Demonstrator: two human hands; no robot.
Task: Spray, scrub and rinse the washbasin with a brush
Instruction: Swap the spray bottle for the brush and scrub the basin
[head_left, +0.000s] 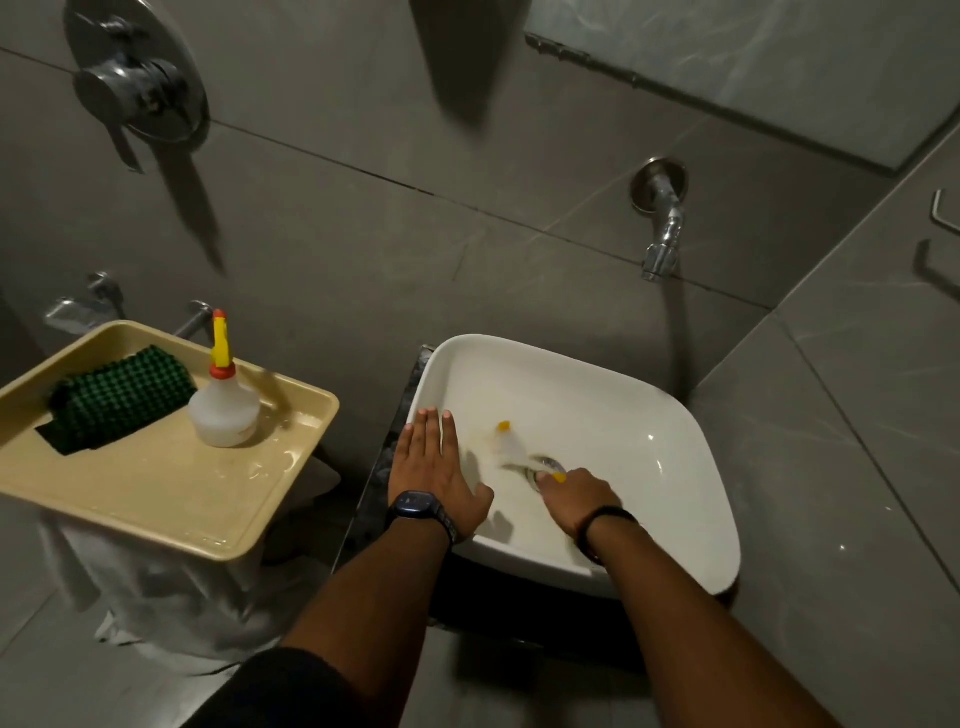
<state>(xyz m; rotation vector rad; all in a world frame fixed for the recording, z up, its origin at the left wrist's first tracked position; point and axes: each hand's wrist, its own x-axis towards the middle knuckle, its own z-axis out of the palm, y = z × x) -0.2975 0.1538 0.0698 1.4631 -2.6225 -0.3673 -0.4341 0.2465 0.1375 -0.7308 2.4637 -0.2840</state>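
Note:
The white square washbasin (649, 410) stands below a wall tap (662, 244). My right hand (579, 496) is inside the bowl, closed around a blurred white brush with yellow ends (511, 447) that lies over the drain. Flat on the basin's left rim rests my left hand (434, 465), fingers spread and holding nothing; a dark watch is on that wrist. A clear spray bottle with a yellow and red nozzle (223, 400) stands upright on the beige tray to the left, away from both hands.
The beige tray (156, 493) sits on a cloth-covered stand and also holds a green textured scrub pad (117, 400). A chrome shower mixer (137, 83) is on the grey tiled wall at upper left. A mirror edge is at top right.

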